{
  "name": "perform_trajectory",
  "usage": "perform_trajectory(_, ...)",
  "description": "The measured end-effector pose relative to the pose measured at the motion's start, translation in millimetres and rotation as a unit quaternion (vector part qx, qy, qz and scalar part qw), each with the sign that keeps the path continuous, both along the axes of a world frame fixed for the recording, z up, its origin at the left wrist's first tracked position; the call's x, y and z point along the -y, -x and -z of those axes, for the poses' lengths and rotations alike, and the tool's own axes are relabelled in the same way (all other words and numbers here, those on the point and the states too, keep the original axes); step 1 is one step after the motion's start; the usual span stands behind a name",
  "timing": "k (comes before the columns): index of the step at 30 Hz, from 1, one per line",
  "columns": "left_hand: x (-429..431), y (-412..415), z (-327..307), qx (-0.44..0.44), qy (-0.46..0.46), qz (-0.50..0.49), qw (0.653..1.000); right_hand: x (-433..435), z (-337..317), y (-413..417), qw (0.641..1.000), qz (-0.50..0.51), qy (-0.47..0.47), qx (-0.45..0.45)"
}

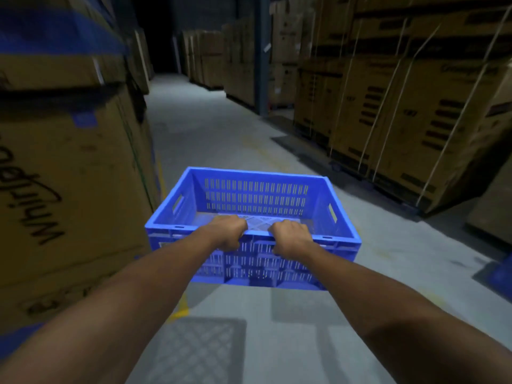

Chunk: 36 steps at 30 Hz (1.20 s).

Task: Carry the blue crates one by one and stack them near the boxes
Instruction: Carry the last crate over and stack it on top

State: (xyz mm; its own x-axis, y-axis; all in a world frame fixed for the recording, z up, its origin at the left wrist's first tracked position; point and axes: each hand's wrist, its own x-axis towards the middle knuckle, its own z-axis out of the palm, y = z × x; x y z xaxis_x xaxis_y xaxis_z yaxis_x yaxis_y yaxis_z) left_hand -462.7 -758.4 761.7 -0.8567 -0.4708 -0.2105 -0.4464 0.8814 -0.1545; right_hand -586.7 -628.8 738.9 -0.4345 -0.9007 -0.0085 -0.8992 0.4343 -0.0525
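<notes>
A blue slotted plastic crate (255,195) hangs in the air in front of me, above the grey floor. My left hand (225,232) grips its near rim left of centre, fingers curled over the edge. Right of centre on the same rim, my right hand (289,238) is clenched the same way. The crate is level and holds only a pale sheet on its bottom. Its shadow falls on the floor below.
Tall cardboard boxes (63,176) stand close on my left. More strapped boxes (415,112) on pallets line the right side. A grey concrete aisle (199,126) runs ahead between them. A blue steel post (261,56) stands mid-right. A blue object (501,275) lies at the right edge.
</notes>
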Motion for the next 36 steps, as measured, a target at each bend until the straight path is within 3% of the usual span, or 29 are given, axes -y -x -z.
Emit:
perform_trajectory(5, -16, -5, -141, -0.022, -0.008, 0.022, 0.999, -15, -137, -5, 1.000, 0.008, 0.014, -0.021)
perform_trajectory(10, -30, -1, -218, -0.054, -0.049, 0.028, 0.997, -33, -216, -13, 0.998, 0.027, 0.036, -0.049)
perform_trajectory(21, -71, 60, -270, -0.100, 0.007, 0.155, 0.983, -85, -275, 16, 0.988, 0.092, 0.069, -0.102)
perform_trajectory(36, -159, 281, -330, -0.138, 0.057, 0.252, 0.956, -191, -326, 214, 0.971, 0.168, 0.115, -0.124)
